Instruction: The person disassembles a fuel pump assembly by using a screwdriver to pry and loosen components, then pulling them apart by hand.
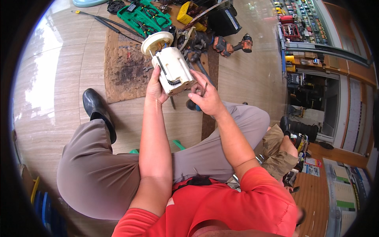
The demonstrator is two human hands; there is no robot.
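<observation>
A white plastic fuel pump module (173, 67) with a round flange at its far end is held up in front of me, tilted. A black corrugated hose runs down its side. My left hand (156, 87) is closed round its left side, the thumb along the casing. My right hand (207, 98) is at its lower right corner, fingertips against the casing. Between the right thumb and fingers is a small, thin, dark metal piece (204, 89); its exact kind cannot be made out. The palm-side fingers are partly hidden.
A stained cardboard sheet (122, 75) lies on the tiled floor ahead. Beyond are an open green tool case (144, 17), a yellow container (191, 15), a black battery (221, 21) and an orange-black cordless drill (233, 45). Another person's leg (280, 148) is at the right.
</observation>
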